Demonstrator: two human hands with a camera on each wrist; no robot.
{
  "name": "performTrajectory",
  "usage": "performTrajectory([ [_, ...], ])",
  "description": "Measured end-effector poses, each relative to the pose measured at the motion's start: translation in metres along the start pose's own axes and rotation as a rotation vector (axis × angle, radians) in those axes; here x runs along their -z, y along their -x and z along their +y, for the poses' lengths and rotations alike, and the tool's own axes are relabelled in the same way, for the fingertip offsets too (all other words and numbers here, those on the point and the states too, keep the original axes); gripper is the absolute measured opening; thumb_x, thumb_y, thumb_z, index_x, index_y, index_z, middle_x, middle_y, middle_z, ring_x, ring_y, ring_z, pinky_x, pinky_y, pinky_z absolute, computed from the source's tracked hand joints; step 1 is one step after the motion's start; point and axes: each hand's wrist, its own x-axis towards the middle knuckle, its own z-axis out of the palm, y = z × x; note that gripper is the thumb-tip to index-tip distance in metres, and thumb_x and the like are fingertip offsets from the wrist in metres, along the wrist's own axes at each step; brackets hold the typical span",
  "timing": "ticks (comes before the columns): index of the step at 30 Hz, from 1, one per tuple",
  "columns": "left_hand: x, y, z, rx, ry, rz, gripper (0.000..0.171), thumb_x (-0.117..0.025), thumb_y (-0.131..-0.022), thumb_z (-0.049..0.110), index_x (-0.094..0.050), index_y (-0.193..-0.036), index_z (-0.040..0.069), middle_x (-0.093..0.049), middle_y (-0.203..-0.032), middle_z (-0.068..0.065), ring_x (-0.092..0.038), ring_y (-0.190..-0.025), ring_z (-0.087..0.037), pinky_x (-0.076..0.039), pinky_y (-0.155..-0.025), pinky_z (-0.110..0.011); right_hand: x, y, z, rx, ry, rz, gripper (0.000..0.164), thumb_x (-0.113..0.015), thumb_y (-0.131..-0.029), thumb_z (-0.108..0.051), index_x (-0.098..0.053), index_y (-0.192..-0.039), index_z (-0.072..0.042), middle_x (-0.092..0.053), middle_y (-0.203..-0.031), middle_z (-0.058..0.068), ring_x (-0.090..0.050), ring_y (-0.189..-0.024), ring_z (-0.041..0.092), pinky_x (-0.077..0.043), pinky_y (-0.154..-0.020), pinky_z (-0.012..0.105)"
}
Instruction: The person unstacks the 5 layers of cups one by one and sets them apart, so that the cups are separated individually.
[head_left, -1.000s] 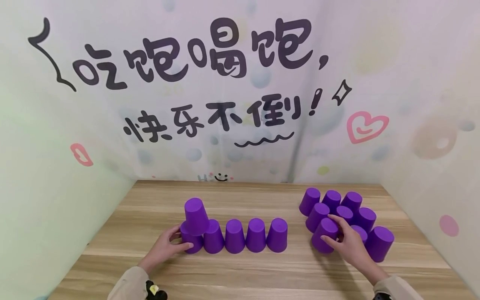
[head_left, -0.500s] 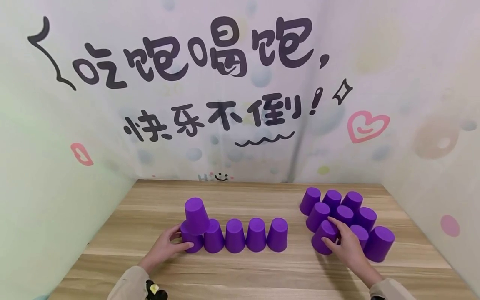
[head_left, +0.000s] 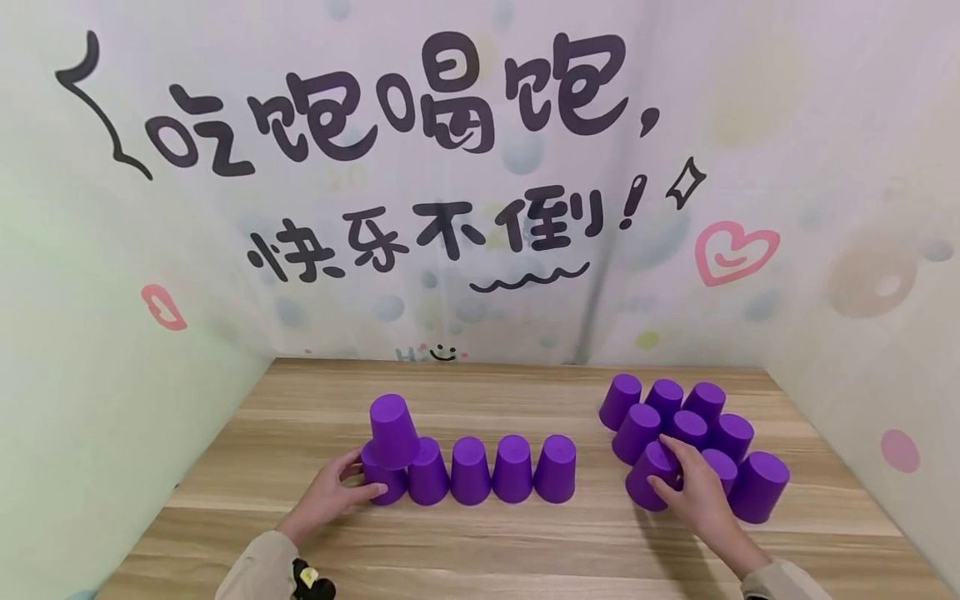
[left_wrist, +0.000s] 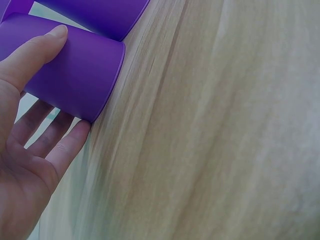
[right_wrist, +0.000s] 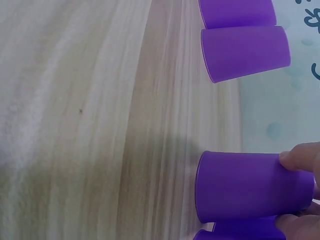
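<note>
My left hand (head_left: 326, 496) holds the leftmost upside-down purple cup (head_left: 392, 483) of a row, thumb in front and fingers on its far left side. In the left wrist view my thumb lies along that cup's wall (left_wrist: 75, 75). Another purple cup (head_left: 393, 433) stands upside down on top, spanning the first two cups of the row. My right hand (head_left: 701, 492) grips a purple cup (head_left: 642, 479) at the front left of a cluster. In the right wrist view, thumb and fingers pinch that cup (right_wrist: 245, 187) near its narrow end.
Several more upside-down purple cups (head_left: 470, 475) continue the row rightward. Behind and beside my right hand stands the rest of the cluster, including a cup (head_left: 759, 490) at its front right. The wooden table (head_left: 480, 550) meets a printed backdrop (head_left: 450, 325) at the back.
The cup in my right hand has shifted very slightly toward me, with the hand following. My left hand, the row and the cup on top stay as they were.
</note>
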Motion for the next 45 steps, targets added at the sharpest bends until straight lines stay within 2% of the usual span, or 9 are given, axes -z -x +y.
performTrajectory([
  [6, 0.002, 0.002, 0.0, -0.012, -0.021, 0.013, 0.064, -0.072, -0.074, 0.017, -0.041, -0.128, -0.002, -0.049, -0.121, -0.022, -0.047, -0.109, -0.038, -0.042, -0.09, -0.045, 0.009, -0.012, -0.007, 0.028, -0.021, -0.002, 0.059, -0.074, -0.063, 0.002, -0.047, -0.114, 0.012, -0.05, -0.107, 0.032, -0.05, -0.094, 0.044, -0.045, -0.075, 0.051],
  [9, 0.003, 0.002, 0.0, -0.019, -0.036, 0.022, 0.064, -0.071, -0.074, 0.016, -0.041, -0.128, -0.002, -0.049, -0.121, -0.022, -0.048, -0.108, -0.037, -0.043, -0.089, -0.044, 0.017, -0.024, -0.015, 0.051, -0.055, 0.0, 0.059, -0.074, -0.065, 0.002, -0.046, -0.115, 0.013, -0.05, -0.108, 0.03, -0.05, -0.097, 0.043, -0.048, -0.08, 0.037],
  [13, 0.005, 0.003, 0.001, 0.003, -0.025, 0.028, 0.067, -0.072, -0.074, 0.018, -0.04, -0.129, -0.003, -0.047, -0.123, -0.023, -0.047, -0.109, -0.038, -0.042, -0.091, -0.044, 0.026, -0.046, -0.033, 0.054, -0.133, -0.031, 0.056, -0.07, -0.072, -0.001, -0.043, -0.12, 0.012, -0.048, -0.114, 0.028, -0.046, -0.105, 0.042, -0.042, -0.086, 0.029],
  [20, 0.008, 0.001, -0.001, 0.03, -0.015, 0.031, 0.066, -0.073, -0.073, 0.017, -0.041, -0.128, -0.002, -0.047, -0.123, -0.023, -0.046, -0.111, -0.038, -0.04, -0.093, -0.044, 0.021, -0.096, -0.083, 0.083, -0.379, -0.094, 0.055, -0.064, -0.079, -0.002, -0.038, -0.126, 0.01, -0.042, -0.126, 0.026, -0.041, -0.115, 0.038, -0.039, -0.091, 0.039],
  [26, 0.006, 0.0, 0.002, 0.015, -0.013, 0.029, 0.066, -0.073, -0.073, 0.017, -0.041, -0.128, -0.002, -0.048, -0.123, -0.022, -0.047, -0.11, -0.038, -0.04, -0.092, -0.044, -0.009, -0.12, -0.142, 0.174, -0.634, -0.194, 0.055, -0.064, -0.077, 0.002, -0.038, -0.126, 0.008, -0.042, -0.128, 0.022, -0.041, -0.117, 0.032, -0.037, -0.096, 0.035],
  [30, 0.004, 0.0, 0.003, 0.006, -0.001, 0.022, 0.065, -0.072, -0.073, 0.016, -0.042, -0.128, -0.002, -0.048, -0.122, -0.022, -0.047, -0.11, -0.037, -0.041, -0.092, -0.044, -0.037, -0.124, -0.18, 0.241, -0.678, -0.29, 0.058, -0.066, -0.078, -0.003, -0.038, -0.128, 0.005, -0.042, -0.13, 0.017, -0.041, -0.118, 0.027, -0.037, -0.097, 0.033],
  [35, 0.004, 0.0, 0.004, -0.025, 0.002, 0.003, 0.065, -0.072, -0.074, 0.015, -0.041, -0.128, -0.003, -0.047, -0.123, -0.022, -0.047, -0.11, -0.037, -0.041, -0.092, -0.043, -0.072, -0.123, -0.216, 0.305, -0.626, -0.419, 0.062, -0.066, -0.079, -0.012, -0.036, -0.132, -0.001, -0.04, -0.133, 0.014, -0.04, -0.12, 0.023, -0.036, -0.098, 0.035],
  [39, 0.005, -0.001, 0.002, -0.061, 0.002, -0.012, 0.063, -0.071, -0.075, 0.015, -0.041, -0.127, -0.003, -0.047, -0.122, -0.024, -0.047, -0.109, -0.038, -0.041, -0.092, -0.044, -0.094, -0.119, -0.236, 0.328, -0.513, -0.509, 0.064, -0.066, -0.08, -0.021, -0.035, -0.134, -0.006, -0.039, -0.135, 0.009, -0.038, -0.121, 0.022, -0.034, -0.099, 0.035],
  [45, 0.003, 0.002, 0.002, -0.059, 0.018, -0.02, 0.062, -0.071, -0.075, 0.015, -0.042, -0.127, -0.003, -0.047, -0.122, -0.024, -0.046, -0.109, -0.04, -0.041, -0.092, -0.046, -0.124, -0.106, -0.245, 0.373, -0.441, -0.508, 0.056, -0.067, -0.08, -0.023, -0.044, -0.128, -0.005, -0.042, -0.133, 0.008, -0.039, -0.121, 0.021, -0.033, -0.1, 0.031],
])
